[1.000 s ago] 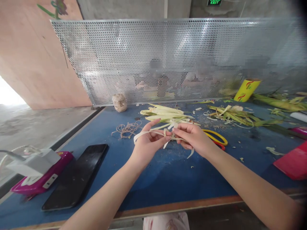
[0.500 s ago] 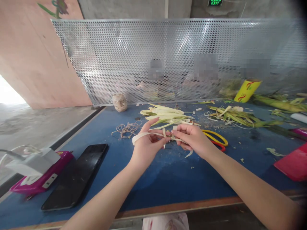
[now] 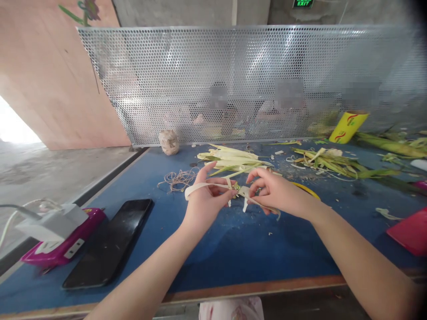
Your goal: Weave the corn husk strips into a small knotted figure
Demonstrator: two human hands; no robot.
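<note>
Over the middle of the blue table (image 3: 233, 249), both my hands work pale leaf strips (image 3: 200, 188) that cross into a small knot between them. My left hand (image 3: 205, 200) pinches the knot, and one strip loops out past its thumb to the left. My right hand (image 3: 276, 193) pinches a strip end that runs back under its fingers. A pile of pale and green leaf strips (image 3: 231, 159) lies just behind my hands. Yellow-handled scissors (image 3: 308, 190) lie partly hidden behind my right hand.
A black phone (image 3: 108, 242) and a pink box with a white charger (image 3: 55, 235) lie at front left. Loose twine (image 3: 178, 178) and a twine ball (image 3: 169, 141) sit farther back. Green leaf scraps (image 3: 333, 162), a yellow cup (image 3: 348, 126) and a red object (image 3: 408, 231) are at right. A perforated metal screen (image 3: 233, 80) closes the back.
My right hand has pulled its strip end a little to the right, and now covers more of the scissors. My left hand has stayed on the knot.
</note>
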